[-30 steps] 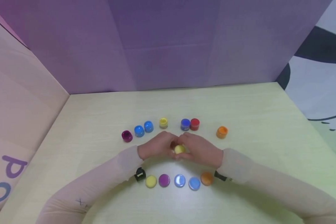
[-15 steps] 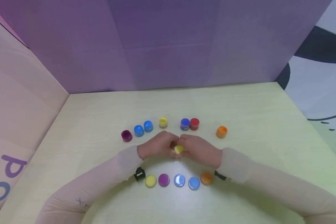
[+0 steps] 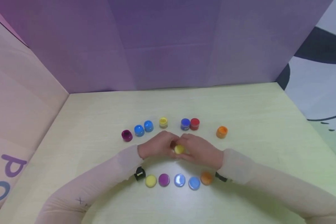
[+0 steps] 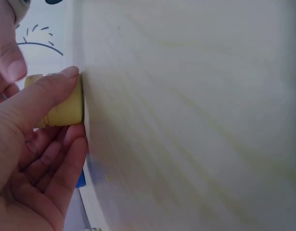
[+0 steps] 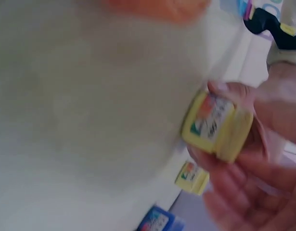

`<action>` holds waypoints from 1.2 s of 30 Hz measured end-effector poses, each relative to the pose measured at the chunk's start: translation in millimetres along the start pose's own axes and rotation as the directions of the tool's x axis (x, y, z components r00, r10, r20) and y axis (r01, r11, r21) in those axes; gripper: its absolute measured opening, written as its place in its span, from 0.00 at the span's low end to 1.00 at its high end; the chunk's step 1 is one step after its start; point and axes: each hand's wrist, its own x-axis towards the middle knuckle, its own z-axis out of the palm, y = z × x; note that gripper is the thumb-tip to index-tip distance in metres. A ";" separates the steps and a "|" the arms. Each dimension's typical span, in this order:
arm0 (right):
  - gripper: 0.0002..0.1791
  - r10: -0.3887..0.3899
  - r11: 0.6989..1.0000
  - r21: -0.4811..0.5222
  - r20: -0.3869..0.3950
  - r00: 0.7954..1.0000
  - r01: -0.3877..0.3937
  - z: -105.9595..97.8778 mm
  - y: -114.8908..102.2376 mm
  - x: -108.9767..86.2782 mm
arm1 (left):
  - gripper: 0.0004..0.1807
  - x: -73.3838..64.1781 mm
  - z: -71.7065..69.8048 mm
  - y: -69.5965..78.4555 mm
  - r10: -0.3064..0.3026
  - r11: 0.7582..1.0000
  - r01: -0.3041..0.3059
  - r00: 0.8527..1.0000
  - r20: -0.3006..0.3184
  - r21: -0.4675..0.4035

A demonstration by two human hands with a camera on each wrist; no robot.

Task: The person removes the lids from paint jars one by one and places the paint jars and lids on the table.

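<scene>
- Left hand (image 3: 158, 145) pinches a yellow paint jar (image 5: 206, 122) between thumb and fingers, just below the head view's centre.
- Right hand (image 3: 202, 150) curves beside its lid (image 5: 237, 134); blur hides whether it grips.

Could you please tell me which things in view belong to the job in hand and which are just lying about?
In the job, it seems:
held yellow jar
left hand, holding it
right hand, beside it

Lying about, untouched:
purple jar, two light-blue jars, open yellow jar, dark-blue jar, red jar, orange jar
five loose lids
</scene>
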 end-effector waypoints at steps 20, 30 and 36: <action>0.13 -0.064 0.997 -0.032 0.043 0.997 0.065 -2.4 -3.2 1.0 | 0.22 -1.6 -0.6 1.4 -0.037 0.999 0.037 0.999 0.001 -0.008; 0.18 0.031 0.999 0.009 -0.009 0.999 -0.031 1.0 -6.9 1.0 | 0.20 -2.5 0.0 -0.1 -0.001 1.000 0.001 1.000 -0.006 0.004; 0.23 0.191 0.981 0.018 -0.014 0.981 -0.191 7.2 -12.6 4.5 | 0.21 -2.6 0.3 -1.1 0.006 1.000 -0.005 1.000 -0.012 0.017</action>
